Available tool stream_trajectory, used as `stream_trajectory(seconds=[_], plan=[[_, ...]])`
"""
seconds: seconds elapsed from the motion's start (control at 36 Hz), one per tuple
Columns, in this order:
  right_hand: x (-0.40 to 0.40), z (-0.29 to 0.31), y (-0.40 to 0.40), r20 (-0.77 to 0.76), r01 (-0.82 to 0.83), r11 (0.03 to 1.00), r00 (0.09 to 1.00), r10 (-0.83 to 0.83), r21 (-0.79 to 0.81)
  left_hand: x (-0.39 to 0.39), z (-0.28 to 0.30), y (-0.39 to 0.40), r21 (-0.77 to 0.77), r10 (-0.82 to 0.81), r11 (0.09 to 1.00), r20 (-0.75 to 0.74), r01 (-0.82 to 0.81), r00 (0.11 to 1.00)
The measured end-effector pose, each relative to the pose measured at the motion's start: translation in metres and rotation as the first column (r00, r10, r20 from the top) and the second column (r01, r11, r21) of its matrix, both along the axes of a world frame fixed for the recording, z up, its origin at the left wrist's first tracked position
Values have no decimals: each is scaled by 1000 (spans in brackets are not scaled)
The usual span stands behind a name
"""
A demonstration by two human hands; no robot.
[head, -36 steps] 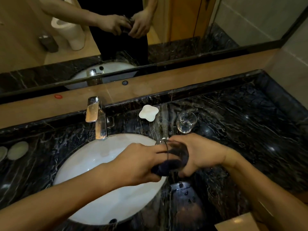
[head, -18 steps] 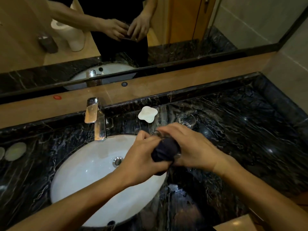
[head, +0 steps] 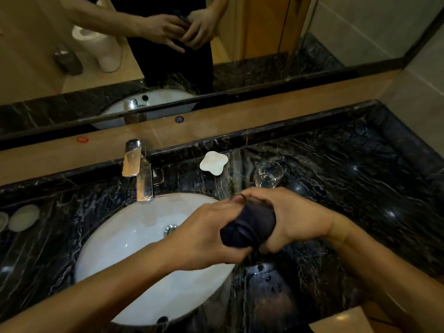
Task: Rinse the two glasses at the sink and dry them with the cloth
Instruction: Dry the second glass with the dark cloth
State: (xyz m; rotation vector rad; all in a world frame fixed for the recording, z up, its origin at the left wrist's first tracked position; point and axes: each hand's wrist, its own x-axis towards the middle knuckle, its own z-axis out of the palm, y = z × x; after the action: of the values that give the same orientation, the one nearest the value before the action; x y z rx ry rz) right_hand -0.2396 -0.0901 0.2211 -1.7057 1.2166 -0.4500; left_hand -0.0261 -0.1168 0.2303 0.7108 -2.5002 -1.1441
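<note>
Left hand: closed around the near end of the cloth, fingers curled under it, held over the right edge of the sink.
Right hand: wrapped round the far side of the same bundle, thumb on top, fingers tucked beneath.
Cloth: dark, bunched thick between both hands, covering most of what they hold.
Held glass: only a bit of clear rim peeks out above the cloth, at the fingertips of both hands; the rest is hidden.
Second glass: upright on the counter just beyond the right hand, apart from it.
Sink: white oval bowl, below and left of the left hand.
Tap: chrome, well beyond the left hand.
Soap dish: pale, on the counter beyond both hands, left of the second glass.
Counter: black veined marble, with water drops on it near the person, below the hands.
</note>
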Motion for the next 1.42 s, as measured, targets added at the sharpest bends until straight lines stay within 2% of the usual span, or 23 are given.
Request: stream_trajectory(seconds=[0.08, 0.17, 0.19, 0.25, 0.31, 0.36, 0.42, 0.47, 0.5, 0.56, 0.64, 0.72, 0.81, 0.89, 0.94, 1.06, 1.11, 1.17, 1.22, 1.28, 1.33, 1.36, 1.42], plan=[[-2, 3, -5, 187, -150, 959, 977, 106, 240, 3, -3, 2, -154, -135, 979, 22, 137, 991], [1, 1, -6, 401, -384, 839, 889, 222, 386, 4, -1, 0, -182, -242, 951, 61, 249, 968], [2, -4, -8, 431, -390, 825, 879, 202, 408, 4, 0, -2, -183, -244, 951, 54, 250, 968], [4, -11, -10, 401, -284, 857, 911, 101, 430, 4, 0, -4, -132, -176, 975, 23, 178, 984], [0, -15, -12, 339, -114, 905, 940, -35, 410, 5, -3, -4, 24, -27, 999, -30, 28, 999], [0, -10, -11, 222, 15, 958, 972, -81, 285, 5, -6, -4, 224, 162, 963, -33, -151, 986], [3, -2, -9, -37, 31, 999, 999, -29, 37, 1, -8, -5, 363, 323, 881, 5, -302, 947], [11, -2, -8, -387, -75, 975, 922, -12, -210, -5, -9, -7, 464, 439, 791, 22, -398, 898], [15, -6, -6, -488, -104, 949, 871, -58, -297, -8, -9, -8, 510, 481, 748, 23, -424, 876], [20, -16, -2, -547, -94, 885, 814, -196, -457, -13, -9, -8, 569, 526, 695, 16, -440, 851], [26, -24, 1, -473, 11, 829, 817, -330, -560, -16, -6, -7, 548, 508, 719, 7, -428, 862], [27, -20, 0, -441, 81, 889, 846, -301, -452, -10, -3, -8, 459, 421, 801, 25, -385, 907], [21, -10, 0, -337, 139, 947, 911, -236, -289, -2, -1, -10, 357, 252, 901, 30, -246, 967], [12, -4, -3, -173, 60, 997, 983, -68, -49, 5, 2, -11, 114, 33, 993, 47, -38, 998], [7, -3, -7, -64, -52, 995, 996, 58, 79, 9, 4, -11, -66, -115, 991, 81, 121, 990], [5, -5, -8, 91, -283, 917, 959, 268, 281, 15, -1, -7, -307, -365, 861, 182, 405, 913], [5, -9, -8, 134, -281, 902, 959, 249, 328, 15, -5, -5, -340, -348, 860, 154, 380, 925], [7, -13, -7, 164, -210, 918, 973, 162, 337, 13, -9, -3, -251, -245, 933, 89, 260, 965], [9, -14, -5, 71, -100, 971, 994, 87, 215, 11, -12, -2, -87, -61, 994, 53, 66, 997], [16, -14, 0, -177, -22, 999, 984, 13, -48, 7, -13, -2, 138, 149, 979, 32, -152, 988], [25, -17, 6, -432, -35, 927, 891, -140, -373, 0, -12, -4, 329, 322, 891, 28, -313, 946], [30, -19, 8, -487, -45, 872, 843, -228, -487, -3, -11, -5, 401, 367, 849, 24, -345, 930], [35, -22, 11, -466, -9, 788, 811, -355, -616, -8, -9, -9, 478, 391, 808, 2, -344, 921]])
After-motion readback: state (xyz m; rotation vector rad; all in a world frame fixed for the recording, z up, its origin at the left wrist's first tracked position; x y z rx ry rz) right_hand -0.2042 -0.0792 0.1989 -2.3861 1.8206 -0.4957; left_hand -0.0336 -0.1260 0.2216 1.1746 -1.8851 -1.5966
